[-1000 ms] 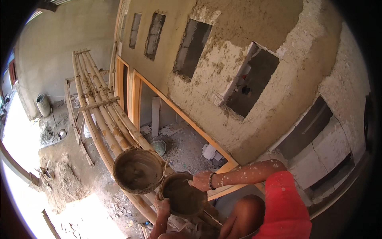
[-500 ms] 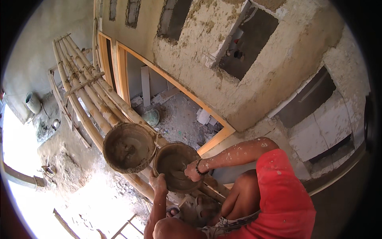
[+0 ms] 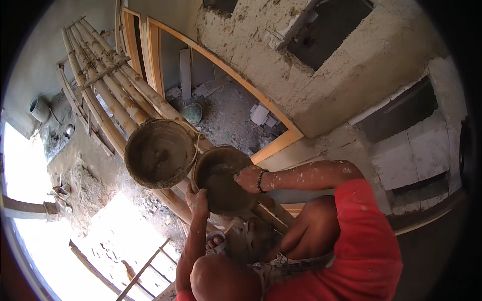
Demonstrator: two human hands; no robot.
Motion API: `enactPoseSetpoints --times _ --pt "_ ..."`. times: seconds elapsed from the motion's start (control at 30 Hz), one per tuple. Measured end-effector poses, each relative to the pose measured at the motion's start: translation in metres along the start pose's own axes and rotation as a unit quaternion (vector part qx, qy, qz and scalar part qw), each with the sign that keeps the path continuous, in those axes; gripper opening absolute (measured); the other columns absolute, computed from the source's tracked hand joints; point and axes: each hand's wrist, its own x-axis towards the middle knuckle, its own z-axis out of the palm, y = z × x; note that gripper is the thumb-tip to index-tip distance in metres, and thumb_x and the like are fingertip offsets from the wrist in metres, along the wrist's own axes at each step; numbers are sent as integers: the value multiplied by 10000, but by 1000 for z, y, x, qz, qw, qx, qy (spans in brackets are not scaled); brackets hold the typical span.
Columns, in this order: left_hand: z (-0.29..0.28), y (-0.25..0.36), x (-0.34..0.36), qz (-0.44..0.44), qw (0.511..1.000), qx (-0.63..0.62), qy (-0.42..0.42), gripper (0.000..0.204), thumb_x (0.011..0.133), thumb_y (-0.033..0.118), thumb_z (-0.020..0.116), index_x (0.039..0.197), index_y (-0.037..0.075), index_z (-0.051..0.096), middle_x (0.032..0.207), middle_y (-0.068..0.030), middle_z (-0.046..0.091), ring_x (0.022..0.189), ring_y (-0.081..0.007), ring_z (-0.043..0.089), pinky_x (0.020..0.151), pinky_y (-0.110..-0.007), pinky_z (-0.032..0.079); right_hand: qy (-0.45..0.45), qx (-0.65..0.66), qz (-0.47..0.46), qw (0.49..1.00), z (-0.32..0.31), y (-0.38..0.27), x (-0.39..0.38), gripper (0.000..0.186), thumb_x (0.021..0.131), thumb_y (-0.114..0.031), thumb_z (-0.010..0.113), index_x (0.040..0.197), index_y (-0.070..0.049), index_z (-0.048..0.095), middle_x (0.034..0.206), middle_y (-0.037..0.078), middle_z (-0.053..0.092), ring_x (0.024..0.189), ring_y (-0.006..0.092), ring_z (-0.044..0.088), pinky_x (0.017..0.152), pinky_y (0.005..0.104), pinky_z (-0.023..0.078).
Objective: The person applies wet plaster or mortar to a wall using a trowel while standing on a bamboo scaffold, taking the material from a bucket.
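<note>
Standing along the right, a rough wall [image 3: 346,100] is pierced by dark openings. Left of it, a pole platform [image 3: 103,74] is stretched toward the far left. On its near part, a left bucket [image 3: 134,168] and a right bucket [image 3: 236,210] are set side by side. The right bucket's left rim is clasped by the left hand [image 3: 198,201], thumb against fingers. Inside its right edge the right hand [image 3: 248,179] is held, fingers curled; whether anything is gripped cannot be told. On that wrist a dark bracelet [image 3: 260,181] is worn.
</note>
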Motion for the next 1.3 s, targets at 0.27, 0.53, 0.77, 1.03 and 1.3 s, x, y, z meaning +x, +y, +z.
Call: enactPoseSetpoints --times 0.27,0.53,0.77,1.03,1.3 --pt "-18 -1 5 -19 1000 4 3 555 698 78 573 1239 -38 531 1049 -164 645 945 -254 626 838 -338 499 -141 16 -75 987 -23 -44 -9 295 769 -99 569 1048 -30 641 932 220 676 893 376 673 793 475 537" --pt "-6 27 -6 -64 997 44 19 547 689 53 547 1231 -17 551 1046 -140 646 917 -219 619 809 -324 499 -7 -26 -23 999 -81 10 -27 276 846 -176 567 1110 -108 608 813 165 662 821 356 680 711 492 545" --pt "-15 -23 8 0 1000 25 2 609 687 82 543 1282 -43 506 1133 -170 601 998 -246 576 877 -336 458 16 -128 17 991 -2 -6 33 123 733 -190 672 811 -145 756 878 102 717 816 226 689 603 465 545" --pt "-11 -11 0 -16 998 46 42 667 702 59 536 1354 -45 438 1238 -189 561 1093 -298 565 951 -354 442 -205 -52 -78 974 -34 -25 8 270 754 -155 595 974 -53 712 993 191 688 974 357 650 827 456 520" --pt "-22 5 -10 -53 986 156 -3 706 721 165 646 1347 -66 411 1264 -257 532 1172 -348 523 988 -393 414 -4 72 -82 994 -75 4 -10 269 812 -176 535 1025 -42 628 903 184 679 869 397 652 759 508 512"
